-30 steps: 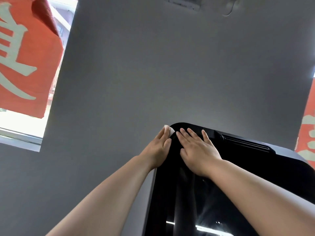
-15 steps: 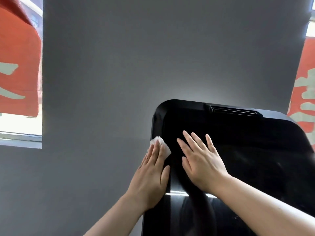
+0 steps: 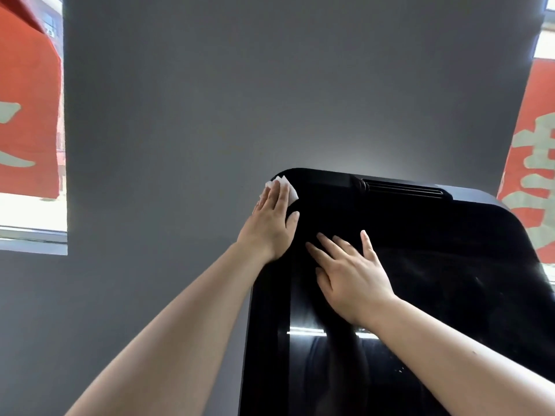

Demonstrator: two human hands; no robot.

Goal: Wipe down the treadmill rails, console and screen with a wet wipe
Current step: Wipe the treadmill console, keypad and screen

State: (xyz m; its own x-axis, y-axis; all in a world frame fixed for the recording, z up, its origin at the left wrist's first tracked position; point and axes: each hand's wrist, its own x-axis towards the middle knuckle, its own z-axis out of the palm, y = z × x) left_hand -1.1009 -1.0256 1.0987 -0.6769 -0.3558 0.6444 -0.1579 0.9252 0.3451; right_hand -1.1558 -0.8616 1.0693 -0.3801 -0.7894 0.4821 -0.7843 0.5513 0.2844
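Pressing one white wet wipe flat against the top-left corner of the black treadmill screen, our left hand lies open, fingers straight, over it. Our right hand, also open with fingers spread, rests on the glass just right of the left, holding nothing.
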